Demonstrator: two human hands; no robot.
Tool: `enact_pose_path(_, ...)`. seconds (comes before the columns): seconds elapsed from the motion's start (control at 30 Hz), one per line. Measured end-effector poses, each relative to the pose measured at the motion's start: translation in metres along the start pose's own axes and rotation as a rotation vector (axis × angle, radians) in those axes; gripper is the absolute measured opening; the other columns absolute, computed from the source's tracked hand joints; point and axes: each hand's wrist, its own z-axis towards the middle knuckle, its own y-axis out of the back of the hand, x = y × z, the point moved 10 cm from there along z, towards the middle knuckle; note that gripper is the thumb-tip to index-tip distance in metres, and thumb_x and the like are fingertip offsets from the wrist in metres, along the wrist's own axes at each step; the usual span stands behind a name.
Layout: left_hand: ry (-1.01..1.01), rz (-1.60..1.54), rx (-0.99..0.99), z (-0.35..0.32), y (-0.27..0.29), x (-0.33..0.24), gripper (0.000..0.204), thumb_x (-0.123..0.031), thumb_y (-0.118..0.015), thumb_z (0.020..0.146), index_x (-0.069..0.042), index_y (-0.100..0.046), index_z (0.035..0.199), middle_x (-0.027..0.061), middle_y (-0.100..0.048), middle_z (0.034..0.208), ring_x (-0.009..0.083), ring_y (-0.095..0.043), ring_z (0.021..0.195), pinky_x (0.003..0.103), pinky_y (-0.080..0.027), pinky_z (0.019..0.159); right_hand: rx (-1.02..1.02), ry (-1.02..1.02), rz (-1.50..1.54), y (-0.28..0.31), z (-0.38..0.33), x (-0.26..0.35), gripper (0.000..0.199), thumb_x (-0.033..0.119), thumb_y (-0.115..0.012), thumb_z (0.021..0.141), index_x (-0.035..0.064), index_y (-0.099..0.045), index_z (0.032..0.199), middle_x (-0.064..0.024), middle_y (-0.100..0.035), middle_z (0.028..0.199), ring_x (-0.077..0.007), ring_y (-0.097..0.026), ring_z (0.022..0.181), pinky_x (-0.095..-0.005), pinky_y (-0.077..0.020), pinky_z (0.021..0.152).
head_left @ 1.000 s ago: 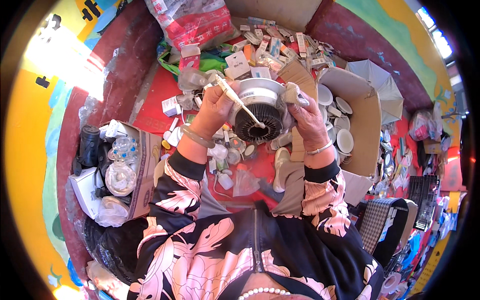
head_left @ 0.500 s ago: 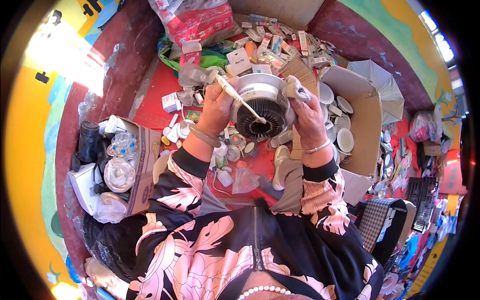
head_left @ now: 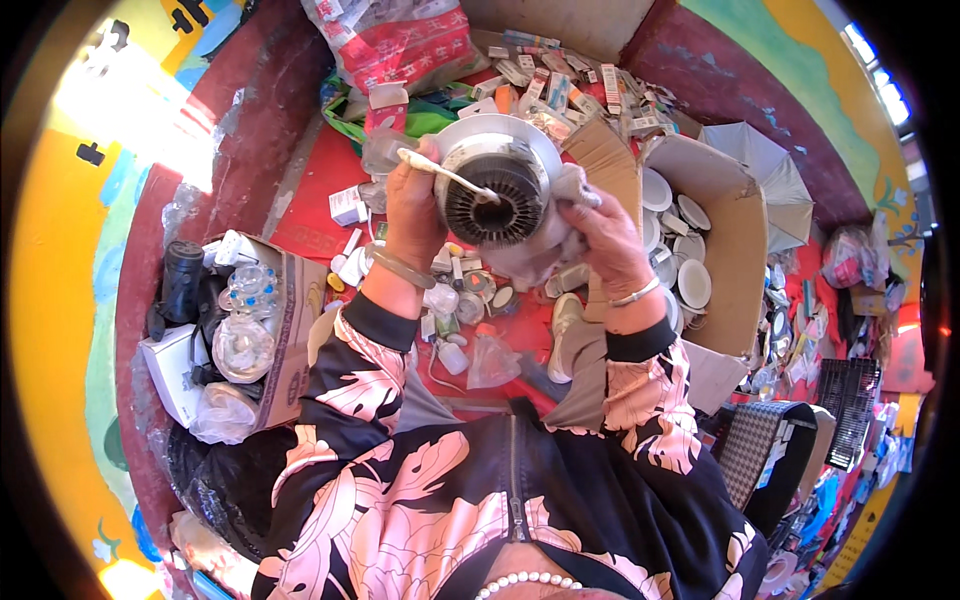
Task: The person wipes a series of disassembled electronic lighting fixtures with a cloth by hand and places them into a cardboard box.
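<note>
At left of frame: cardboard box [head_left: 290, 330] of clear plastic parts | centre-left: left hand [head_left: 415, 205] pinching a white stick tool [head_left: 445, 175] | upper centre: round finned lamp housing [head_left: 495, 190], tool tip on its fins | centre-right: right hand [head_left: 605, 235] gripping the housing's edge

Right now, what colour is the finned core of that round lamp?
Dark grey to black, ringed by a white rim, on the round lamp; head view.

red floor [head_left: 310, 190], yellow painted wall [head_left: 50, 300], sunlight

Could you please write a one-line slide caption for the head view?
Left hand pokes a white stick into a finned round lamp housing steadied by right hand.
</note>
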Motion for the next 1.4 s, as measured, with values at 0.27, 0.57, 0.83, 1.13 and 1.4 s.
enact_pose_path(0.27,-0.375,0.831,0.325,-0.019,-0.035,0.003,0.017,-0.013,-0.055,0.088,0.000,-0.066,0.086,0.0026,-0.059,0.065,0.0079,-0.051,0.058,0.025,-0.042,0.053,-0.225,0.388,-0.166,0.022,-0.021,0.068,0.021,0.016,-0.055,0.091,0.0017,-0.062,0.105,-0.0016,-0.064,0.090,-0.0074,-0.058,0.079,-0.0218,-0.0462,0.066)
enact_pose_path(0.57,-0.225,0.851,0.408,-0.029,-0.045,0.027,0.019,-0.013,-0.054,0.089,0.002,-0.067,0.088,0.0060,-0.060,0.065,0.0118,-0.053,0.058,0.027,-0.042,0.054,0.180,0.070,-0.498,-0.009,-0.006,0.030,0.029,-0.001,-0.050,0.081,-0.0007,-0.061,0.108,0.0015,-0.060,0.091,-0.0051,-0.053,0.081,-0.0206,-0.0434,0.069)
enact_pose_path(0.83,-0.247,0.849,0.425,-0.031,-0.053,0.025,0.023,-0.016,-0.054,0.090,0.000,-0.061,0.076,0.0025,-0.053,0.059,0.0090,-0.047,0.054,0.026,-0.037,0.049,0.240,0.054,-0.582,-0.002,-0.008,0.026,0.034,-0.006,-0.046,0.079,-0.0012,-0.060,0.109,0.0031,-0.059,0.088,-0.0055,-0.052,0.076,-0.0211,-0.0424,0.064)
enact_pose_path(1.13,-0.258,0.966,0.649,-0.040,-0.068,0.043,0.017,-0.016,-0.054,0.087,-0.004,-0.065,0.089,0.0145,-0.062,0.073,0.0303,-0.058,0.064,0.036,-0.046,0.060,0.259,0.181,-0.971,-0.031,-0.009,0.021,0.026,0.001,-0.051,0.079,0.0006,-0.062,0.103,-0.0062,-0.063,0.077,-0.0107,-0.054,0.068,-0.0257,-0.0439,0.063)
enact_pose_path(1.4,-0.477,0.946,0.495,-0.037,-0.073,0.018,0.047,-0.017,-0.055,0.087,-0.002,-0.041,0.130,0.0161,-0.057,0.105,0.0253,-0.057,0.098,0.036,-0.043,0.087,0.098,0.302,-0.922,-0.012,-0.006,0.037,0.029,-0.003,-0.047,0.079,0.0010,-0.061,0.105,-0.0053,-0.064,0.083,-0.0113,-0.056,0.074,-0.0253,-0.0452,0.069)
